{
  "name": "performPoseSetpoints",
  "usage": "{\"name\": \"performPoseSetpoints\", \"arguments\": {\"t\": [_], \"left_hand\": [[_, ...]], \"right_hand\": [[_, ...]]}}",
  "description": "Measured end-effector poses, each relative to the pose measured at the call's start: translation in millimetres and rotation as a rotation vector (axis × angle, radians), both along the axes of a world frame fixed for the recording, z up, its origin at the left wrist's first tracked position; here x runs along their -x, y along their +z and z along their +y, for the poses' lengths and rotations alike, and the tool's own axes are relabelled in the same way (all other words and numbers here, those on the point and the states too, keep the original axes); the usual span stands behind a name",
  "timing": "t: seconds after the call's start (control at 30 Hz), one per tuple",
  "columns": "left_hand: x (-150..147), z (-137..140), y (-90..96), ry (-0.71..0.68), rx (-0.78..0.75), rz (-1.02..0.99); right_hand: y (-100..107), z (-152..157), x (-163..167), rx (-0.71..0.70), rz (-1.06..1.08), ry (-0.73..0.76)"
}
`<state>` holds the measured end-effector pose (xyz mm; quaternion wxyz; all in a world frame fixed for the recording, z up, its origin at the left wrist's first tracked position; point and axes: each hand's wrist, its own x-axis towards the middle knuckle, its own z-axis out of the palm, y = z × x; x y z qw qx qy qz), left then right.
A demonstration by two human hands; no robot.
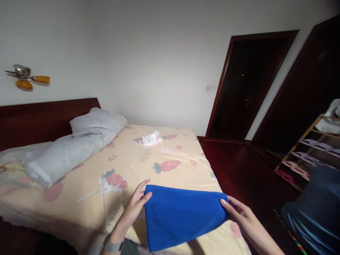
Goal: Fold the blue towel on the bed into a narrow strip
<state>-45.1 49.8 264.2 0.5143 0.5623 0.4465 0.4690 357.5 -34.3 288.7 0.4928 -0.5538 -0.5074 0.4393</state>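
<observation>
A blue cloth, seemingly folded, is stretched between my two hands above the near edge of the bed. My left hand pinches its upper left corner between thumb and fingers, and a grey band circles that wrist. At the upper right corner, my right hand grips the cloth with the thumb in front and the fingers behind. Beneath lies a cream bed sheet printed with carrots and rabbits. The cloth's lower left corner hangs down towards me.
A grey quilt is bunched along the dark headboard. Farther back on the bed lies a crumpled white bundle. To the right are a shoe rack with slippers, a dark blue draped item and a dark door.
</observation>
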Motion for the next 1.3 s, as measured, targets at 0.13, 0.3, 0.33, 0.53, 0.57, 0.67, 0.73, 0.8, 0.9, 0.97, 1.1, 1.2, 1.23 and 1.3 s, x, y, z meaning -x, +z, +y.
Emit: {"name": "performPoseSetpoints", "arguments": {"t": [0.13, 0.3, 0.33, 0.53, 0.57, 0.67, 0.73, 0.8, 0.9, 0.97, 1.1, 1.2, 1.23, 1.3], "left_hand": [[-16, 59, 17.9, -0.209, -0.004, -0.060], [-49, 145, 72.7, -0.190, -0.158, -0.104], [-54, 159, 84.5, -0.145, -0.220, -0.102], [-51, 185, 110.6, -0.028, -0.478, -0.041], [-47, 180, 102.9, -0.022, -0.480, -0.027], [-31, 155, 55.4, -0.040, -0.401, 0.031], [-21, 132, 5.4, -0.090, -0.310, 0.071], [-13, 106, -53.7, -0.157, -0.218, 0.102], [-3, 66, -139.3, -0.186, -0.079, 0.216], [4, 40, -181.6, -0.205, -0.072, 0.430], [18, -1, -222.1, -0.213, -0.128, 0.796], [24, -19, -230.6, -0.200, -0.179, 0.812], [25, -23, -232.0, -0.204, -0.196, 0.800], [25, -27, -233.3, -0.215, -0.218, 0.783]], "right_hand": [[3, 50, -13, -0.029, 0.053, 0.001], [31, 139, -22, -0.153, 0.127, -0.072], [38, 153, -22, -0.190, 0.161, -0.080], [52, 179, -19, -0.354, 0.267, -0.068], [45, 173, -20, -0.361, 0.237, -0.059], [8, 140, -23, -0.314, 0.075, -0.027], [-30, 111, -23, -0.233, -0.025, -0.001], [-78, 82, -20, -0.129, -0.085, 0.047], [-158, 44, -8, -0.005, -0.134, 0.088], [-205, 25, -1, 0.026, -0.190, 0.073], [-255, -8, 1, -0.050, -0.329, -0.016], [-259, -28, -2, -0.035, -0.356, 0.029], [-258, -33, -3, -0.022, -0.353, 0.042], [-253, -40, -2, 0.000, -0.350, 0.042]]}}
